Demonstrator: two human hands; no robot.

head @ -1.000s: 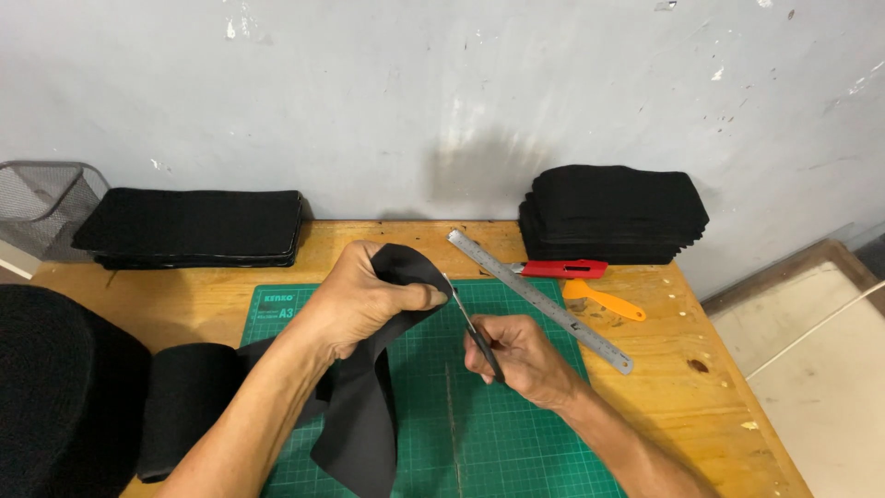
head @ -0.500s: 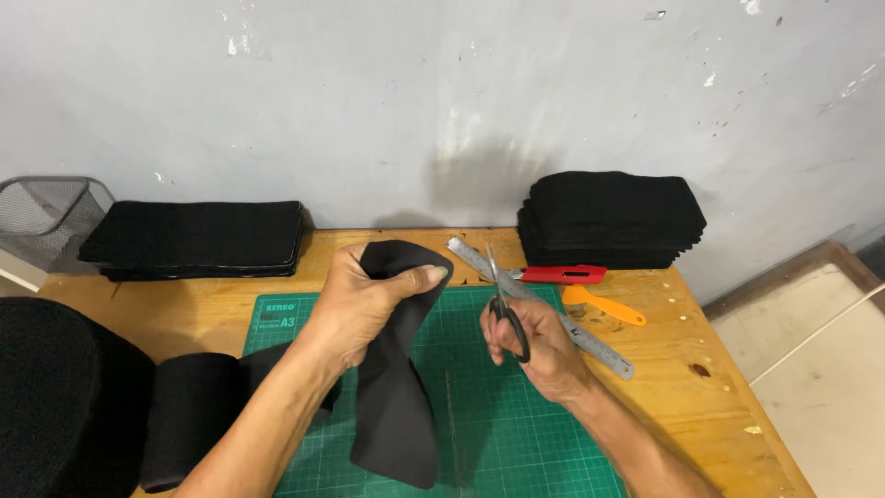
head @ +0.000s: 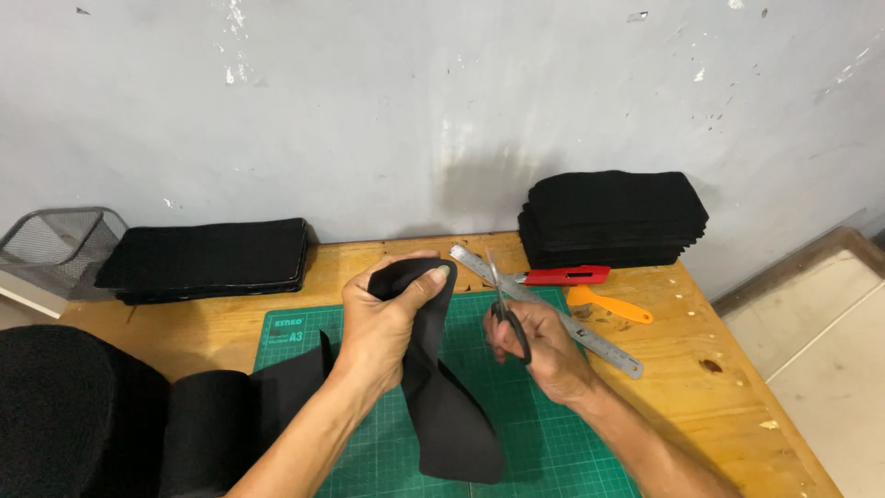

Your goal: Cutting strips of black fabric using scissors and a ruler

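— Black foam strip (head: pixel 441 387), that was what we had in our left hand (head: pixel 383 327): fingers clenched around its upper end, thumb pressed on the top edge, the rest of the strip hanging down in a curve over the green cutting mat (head: pixel 544 433).

— And our right hand (head: pixel 539 346)?

— Closed through the handles of the scissors (head: pixel 505 309), blades pointing up and away from us, just beside the strip but not touching it.

— What lay past the scissors?

— We saw a metal ruler (head: pixel 553 314) running slantwise from the back of the mat toward the right, partly behind our right hand. A red utility knife (head: pixel 564 275) lay just behind it, and an orange-handled tool (head: pixel 610 305) near that, on the bare wood of the counter (head: pixel 737 387).

— Farther out?

— We had a tall stack of black pieces (head: pixel 613 219) at the back right against the grey wall (head: pixel 415 111), and a lower, flatter stack (head: pixel 207 258) at the back left. A wire mesh basket (head: pixel 57 244) stood at the far left. Near our left arm sat a dark roll of material (head: pixel 198 443), from which a length reached onto the mat.
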